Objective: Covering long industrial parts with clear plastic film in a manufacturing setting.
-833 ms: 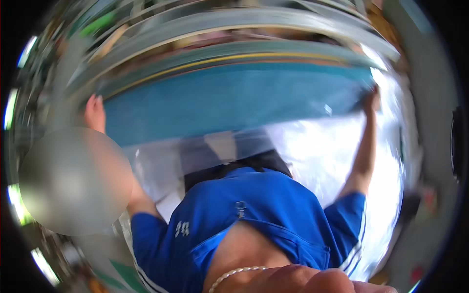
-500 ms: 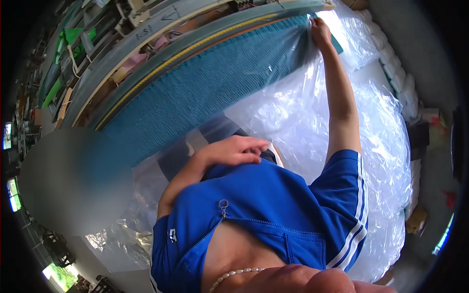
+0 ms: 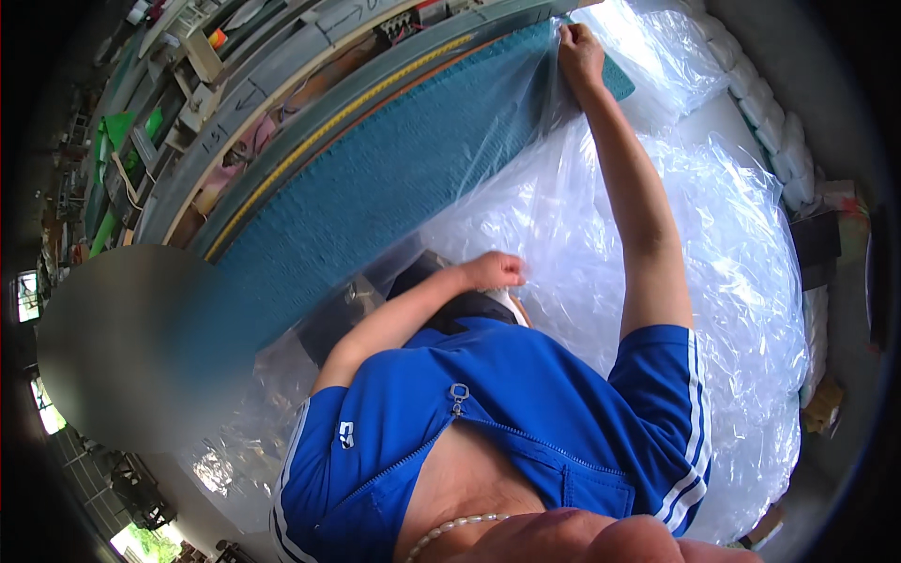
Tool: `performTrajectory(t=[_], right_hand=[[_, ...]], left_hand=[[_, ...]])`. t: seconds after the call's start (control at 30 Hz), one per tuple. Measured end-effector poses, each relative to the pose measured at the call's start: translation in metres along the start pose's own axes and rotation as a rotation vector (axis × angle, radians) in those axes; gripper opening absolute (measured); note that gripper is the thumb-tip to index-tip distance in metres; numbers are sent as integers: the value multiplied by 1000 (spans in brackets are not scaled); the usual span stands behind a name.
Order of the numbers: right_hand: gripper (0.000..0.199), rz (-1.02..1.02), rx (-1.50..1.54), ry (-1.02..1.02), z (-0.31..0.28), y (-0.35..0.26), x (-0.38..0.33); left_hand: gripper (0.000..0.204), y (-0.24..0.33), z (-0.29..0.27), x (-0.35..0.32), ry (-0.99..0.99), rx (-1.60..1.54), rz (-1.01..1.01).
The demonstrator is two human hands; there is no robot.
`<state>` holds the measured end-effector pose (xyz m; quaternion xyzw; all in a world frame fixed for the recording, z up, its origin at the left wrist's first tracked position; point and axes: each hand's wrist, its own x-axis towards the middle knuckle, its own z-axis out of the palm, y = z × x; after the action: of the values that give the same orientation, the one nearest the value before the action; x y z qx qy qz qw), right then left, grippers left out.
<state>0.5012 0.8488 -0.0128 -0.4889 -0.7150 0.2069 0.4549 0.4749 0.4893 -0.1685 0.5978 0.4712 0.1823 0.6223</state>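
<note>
Right hand (image 3: 583,58) pinches clear film (image 3: 563,188) beside teal cloth (image 3: 375,169); left hand (image 3: 494,271), fingers curled near blue shirt (image 3: 535,385), grip indeterminable

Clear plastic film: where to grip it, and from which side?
I'd pinch the clear plastic film at its gathered far end, beside the right end of the teal surface, reaching from the near side. Folds converge there toward the right hand, so it should bunch easily; the broad part nearer the body looks loose and crumpled.
</note>
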Motion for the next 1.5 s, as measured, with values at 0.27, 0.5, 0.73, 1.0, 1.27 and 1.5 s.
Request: performTrajectory(t=[0.27,0.5,0.73,1.0,1.27,1.5], right_hand=[[24,24,125,10,1,7,-1],[27,40,439,-20,-9,10,-5],[16,233,972,-247,-31,14,-11],[16,261,1250,-585,-112,-13,-13],[33,237,917,-547,-147,-34,-56],[24,139,1103,-511,-150,-29,-66]], left_hand=[[13,137,-48,-136,484,169,329],[12,165,-104,-245,994,-528,493],[15,136,-113,-236,1262,-745,354],[28,87,-144,-248,1432,-71,-2],[18,101,-127,-227,1432,706,-129],[16,98,-130,-246,1381,714,24]])
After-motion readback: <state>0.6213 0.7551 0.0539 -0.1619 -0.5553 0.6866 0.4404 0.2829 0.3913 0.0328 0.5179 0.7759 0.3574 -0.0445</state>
